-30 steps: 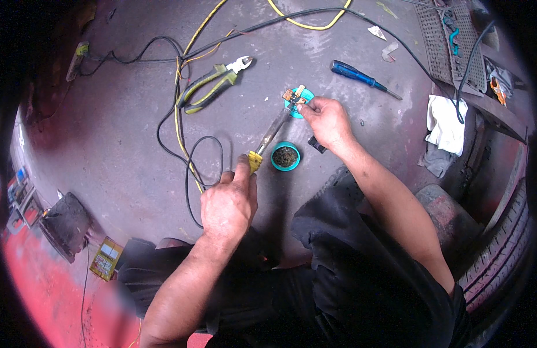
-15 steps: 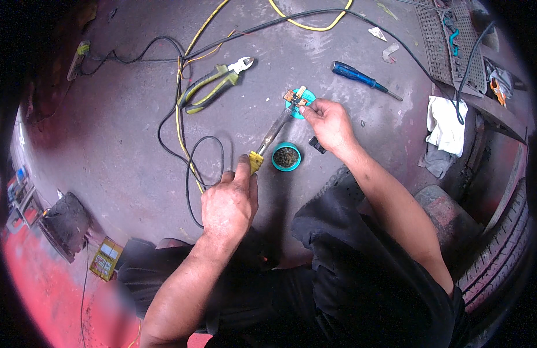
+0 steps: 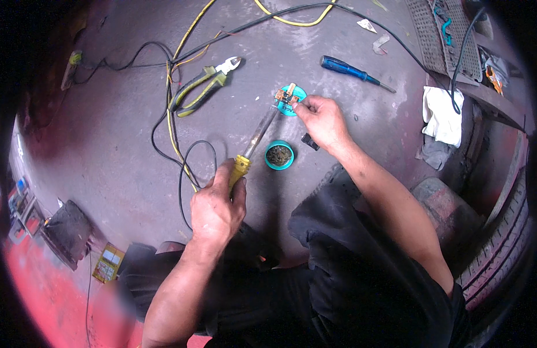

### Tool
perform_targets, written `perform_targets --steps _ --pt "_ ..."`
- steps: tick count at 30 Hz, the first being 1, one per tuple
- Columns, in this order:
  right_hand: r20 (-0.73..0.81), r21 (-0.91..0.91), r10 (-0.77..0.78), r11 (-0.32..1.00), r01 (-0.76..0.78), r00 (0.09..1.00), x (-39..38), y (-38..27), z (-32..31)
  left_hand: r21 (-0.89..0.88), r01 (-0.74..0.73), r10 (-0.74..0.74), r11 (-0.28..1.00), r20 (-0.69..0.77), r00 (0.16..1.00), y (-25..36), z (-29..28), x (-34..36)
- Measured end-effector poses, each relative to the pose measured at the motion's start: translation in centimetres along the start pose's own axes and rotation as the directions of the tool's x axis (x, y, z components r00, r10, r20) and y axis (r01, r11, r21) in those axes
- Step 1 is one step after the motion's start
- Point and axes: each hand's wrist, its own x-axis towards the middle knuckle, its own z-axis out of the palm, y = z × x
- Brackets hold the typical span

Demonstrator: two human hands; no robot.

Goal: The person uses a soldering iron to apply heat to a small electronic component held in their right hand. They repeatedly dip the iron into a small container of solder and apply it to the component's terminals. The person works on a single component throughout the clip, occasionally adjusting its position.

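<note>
My left hand [image 3: 216, 209] is closed around the yellow handle of a soldering iron [image 3: 260, 134], whose metal shaft slants up and to the right. The iron's tip is close to the lower left of a small copper-coloured circuit board [image 3: 288, 96]; whether they touch is unclear. My right hand [image 3: 323, 120] pinches this board between thumb and fingers. Beneath the board is a round teal lid [image 3: 287, 111], partly covered by it. Just below sits a small open teal tin [image 3: 279, 155] with dark brownish contents, and a small black piece [image 3: 310, 141] lies beside it.
Green-and-black cutting pliers [image 3: 204, 86] lie left, a blue screwdriver [image 3: 355, 72] right. Yellow and black cables [image 3: 171, 87] run across the grey floor. A white cloth [image 3: 442, 116], a perforated metal ramp [image 3: 434, 40] and a tyre [image 3: 497, 238] are on the right.
The whole view has shifted slightly. My left hand has drawn the soldering iron a little back, down and left from the board. My right hand keeps its pinch on the board.
</note>
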Motion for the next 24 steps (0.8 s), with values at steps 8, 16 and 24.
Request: perform_targets --steps 8,16,24 --pt "0.004 -0.063 0.024 0.998 -0.023 1.000 -0.01 -0.01 0.12 -0.019 0.023 -0.022 1.000 0.026 0.999 -0.11 0.30 -0.01" --pt "0.002 -0.040 0.032 0.999 -0.032 0.999 0.06 -0.22 0.26 -0.028 -0.005 0.005 1.000 0.024 1.000 -0.08 0.52 0.13" --pt "0.002 0.068 0.032 0.997 -0.032 0.999 -0.03 0.06 0.02 -0.039 0.025 -0.023 0.999 0.048 0.999 0.39 0.26 0.35"
